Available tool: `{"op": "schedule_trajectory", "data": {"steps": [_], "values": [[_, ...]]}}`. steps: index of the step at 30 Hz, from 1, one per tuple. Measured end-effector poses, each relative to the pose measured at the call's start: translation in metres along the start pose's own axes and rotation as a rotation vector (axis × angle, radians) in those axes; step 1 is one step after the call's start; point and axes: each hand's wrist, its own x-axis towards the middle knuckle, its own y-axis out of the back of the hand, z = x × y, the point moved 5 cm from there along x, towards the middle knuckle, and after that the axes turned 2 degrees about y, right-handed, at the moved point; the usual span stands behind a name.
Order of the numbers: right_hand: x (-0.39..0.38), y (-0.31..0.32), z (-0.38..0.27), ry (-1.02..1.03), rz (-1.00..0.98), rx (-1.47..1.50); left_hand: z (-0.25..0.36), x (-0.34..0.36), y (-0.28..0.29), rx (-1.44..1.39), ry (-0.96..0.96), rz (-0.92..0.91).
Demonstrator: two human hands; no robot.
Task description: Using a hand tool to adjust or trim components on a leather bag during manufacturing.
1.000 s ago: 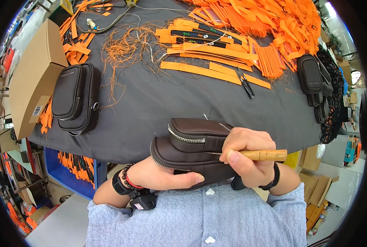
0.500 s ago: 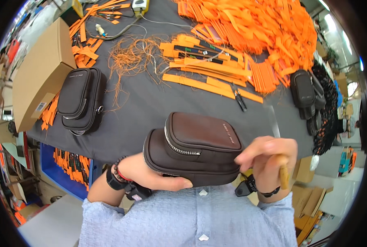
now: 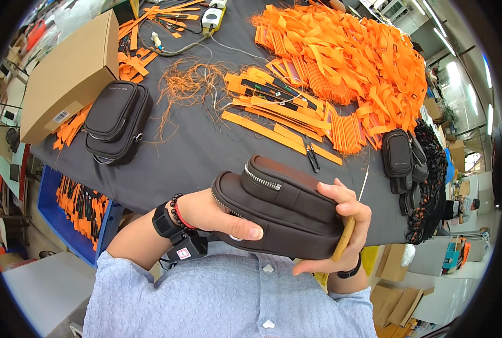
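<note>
A dark brown zippered pouch bag [image 3: 279, 211], with a smaller front pocket on top, is held low in front of me at a slant. My left hand [image 3: 211, 217] grips its left end, thumb lying along the near side. My right hand [image 3: 349, 236] is at the bag's right end, fingers curled round a wooden-handled tool [image 3: 344, 242] whose thin metal shaft points up and away from the bag. Its upper fingers also touch the bag.
The dark cloth-covered table [image 3: 178, 163] holds a cardboard box [image 3: 65, 67], black bags [image 3: 116, 110] [image 3: 397, 152], orange strap piles [image 3: 341, 50], loose threads [image 3: 186, 81], snips [image 3: 313, 158] and a corded device [image 3: 211, 19]. A blue crate [image 3: 59, 197] of straps sits below left.
The wooden tool has swung from lying across the bag's side to upright, its shaft away from the bag. My right hand has turned onto the bag's end. The view has shifted.
</note>
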Motion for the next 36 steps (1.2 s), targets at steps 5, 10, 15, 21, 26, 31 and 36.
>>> {"op": "schedule_trajectory", "data": {"steps": [5,10,15,21,26,31,36], "values": [[-0.004,0.001,-0.003,0.022,0.009,-0.033,-0.004,0.001,-0.003,-0.006,0.032,0.014],[-0.017,0.001,0.001,0.088,0.097,-0.098,0.021,0.008,-0.008,0.103,0.148,0.060],[-0.035,-0.019,0.019,0.057,0.112,-0.194,0.023,0.005,-0.008,0.345,-0.143,0.176],[-0.040,-0.035,0.023,0.114,-0.049,-0.257,-0.002,-0.028,0.011,0.869,-0.161,0.184],[-0.026,-0.045,0.022,0.037,-0.079,-0.141,0.011,-0.058,0.011,1.051,0.010,0.626],[-0.008,-0.057,0.042,-0.161,-0.020,0.348,0.013,-0.046,0.018,0.798,-0.271,0.835],[0.011,-0.059,0.064,-0.443,0.113,0.557,0.013,-0.023,0.033,0.885,-0.228,0.732]]}}
